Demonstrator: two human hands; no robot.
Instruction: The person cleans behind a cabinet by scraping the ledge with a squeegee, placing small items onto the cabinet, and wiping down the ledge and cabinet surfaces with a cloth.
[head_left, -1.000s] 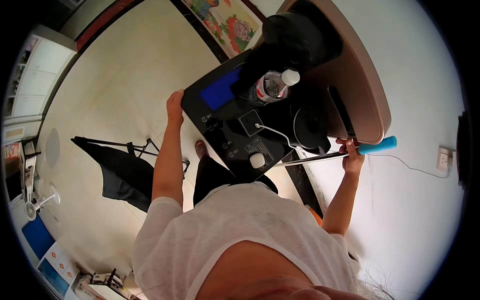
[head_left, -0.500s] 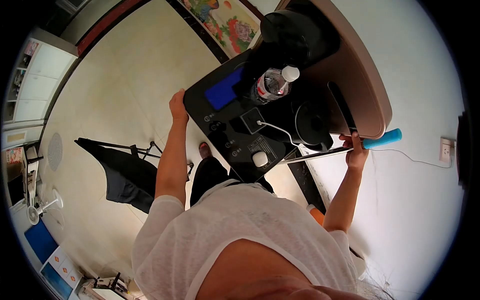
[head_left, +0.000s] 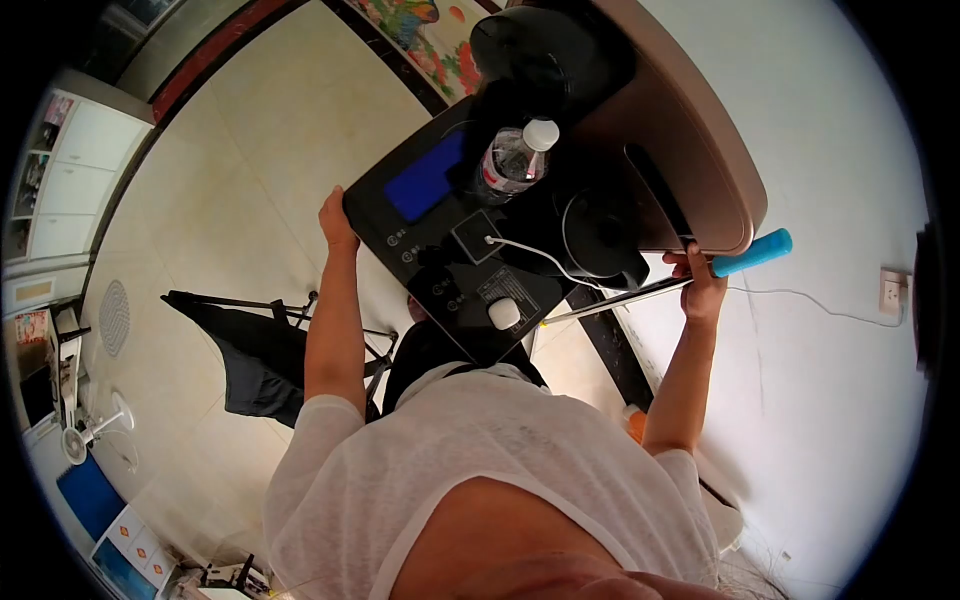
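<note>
Looks like steadying: left hand point(head_left: 338, 217) against the surface point(head_left: 380, 203) (can't tell its grip), right hand point(head_left: 703, 287) round the blue-handled stick point(head_left: 753, 253) beside it, so next move needs the bottle point(head_left: 512, 165) kept upright.

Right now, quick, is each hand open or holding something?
Left hand: at the edge of the black tabletop; its grip cannot be told.
Right hand: closed around the blue-handled stick, by the brown panel.
</note>
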